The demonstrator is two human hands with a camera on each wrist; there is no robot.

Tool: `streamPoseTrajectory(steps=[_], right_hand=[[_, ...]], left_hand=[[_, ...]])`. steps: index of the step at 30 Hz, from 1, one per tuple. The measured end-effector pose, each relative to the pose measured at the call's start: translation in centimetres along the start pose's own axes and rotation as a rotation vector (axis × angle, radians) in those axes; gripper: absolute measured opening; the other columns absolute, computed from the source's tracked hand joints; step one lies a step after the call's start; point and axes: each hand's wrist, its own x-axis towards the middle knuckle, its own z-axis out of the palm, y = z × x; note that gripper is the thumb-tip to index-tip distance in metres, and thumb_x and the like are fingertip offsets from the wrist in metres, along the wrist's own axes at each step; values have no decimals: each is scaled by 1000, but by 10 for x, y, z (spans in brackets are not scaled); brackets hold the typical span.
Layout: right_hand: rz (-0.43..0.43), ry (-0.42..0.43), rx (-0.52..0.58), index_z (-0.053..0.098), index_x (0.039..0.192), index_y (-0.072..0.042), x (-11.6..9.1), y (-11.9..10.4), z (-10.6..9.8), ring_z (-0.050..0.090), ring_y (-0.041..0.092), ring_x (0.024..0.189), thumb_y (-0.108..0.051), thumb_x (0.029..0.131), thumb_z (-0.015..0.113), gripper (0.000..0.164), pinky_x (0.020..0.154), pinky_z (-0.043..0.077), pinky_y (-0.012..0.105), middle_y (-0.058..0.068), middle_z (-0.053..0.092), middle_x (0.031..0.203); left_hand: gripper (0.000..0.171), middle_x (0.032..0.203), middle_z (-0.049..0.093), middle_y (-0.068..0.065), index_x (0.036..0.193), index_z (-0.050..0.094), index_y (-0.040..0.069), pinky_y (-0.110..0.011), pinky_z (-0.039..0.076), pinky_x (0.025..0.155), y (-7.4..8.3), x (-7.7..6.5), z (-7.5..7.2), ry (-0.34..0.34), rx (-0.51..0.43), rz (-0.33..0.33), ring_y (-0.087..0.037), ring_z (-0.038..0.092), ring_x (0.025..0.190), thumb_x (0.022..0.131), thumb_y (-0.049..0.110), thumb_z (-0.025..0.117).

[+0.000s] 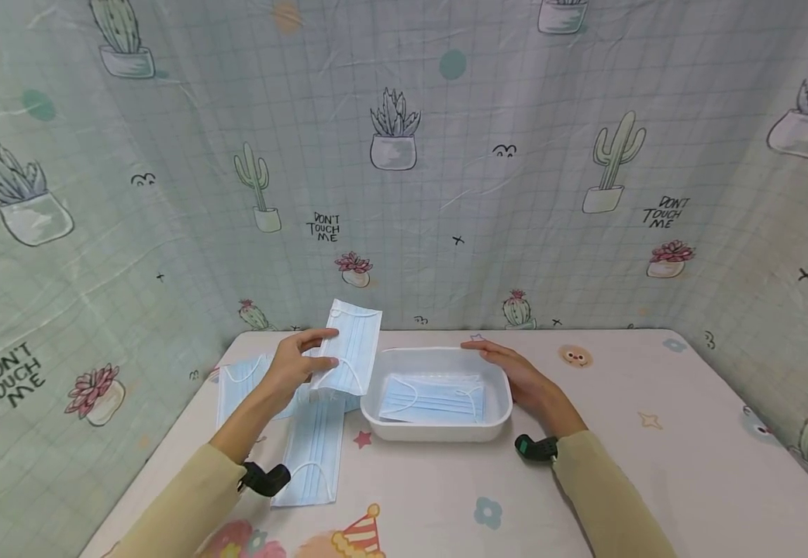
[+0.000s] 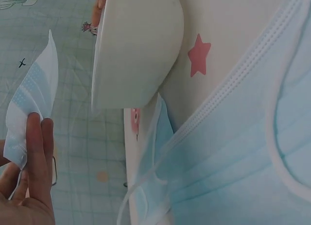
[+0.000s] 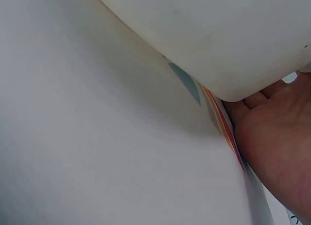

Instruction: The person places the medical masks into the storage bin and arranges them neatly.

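My left hand [image 1: 291,366] pinches a light blue pleated face mask [image 1: 353,345] between thumb and fingers, holding it raised beside the left end of a white plastic tub [image 1: 439,432]. In the left wrist view the same mask [image 2: 36,91] stands nearly edge-on, its ear loop hanging by the fingers. Inside the tub lies a flat blue mask [image 1: 432,401] with white ear loops. My right hand [image 1: 521,378] rests against the tub's right end, fingers stretched along the back rim. The right wrist view shows its palm [image 3: 272,132] close against the tub's outer wall.
Left of the tub, more masks lie spread on the table, one mask [image 1: 313,457] reaching toward the front and another mask [image 1: 236,384] farther back, partly behind my left hand. A patterned cloth [image 1: 439,209] hangs behind and beside the white printed tabletop [image 1: 585,449].
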Motion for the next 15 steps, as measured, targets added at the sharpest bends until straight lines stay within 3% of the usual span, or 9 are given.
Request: streamPoseTrajectory(steps=[5, 15], right_hand=[[5, -1, -5, 52, 152, -22, -1, 0, -1, 40, 34, 151, -25, 112, 39, 43, 119, 41, 48, 5, 36, 168], [10, 0, -3, 52, 152, -21, -1, -2, 1, 41, 33, 150, -27, 111, 42, 43, 119, 41, 47, 7, 37, 167]], left_hand=[[54, 154, 54, -13, 143, 62, 17, -30, 48, 80, 7, 5, 10, -36, -32, 5, -31, 54, 122, 92, 8, 77], [55, 152, 55, -10, 140, 64, 16, -30, 52, 83, 11, 6, 28, -71, -141, 7, -32, 56, 123, 89, 1, 76]])
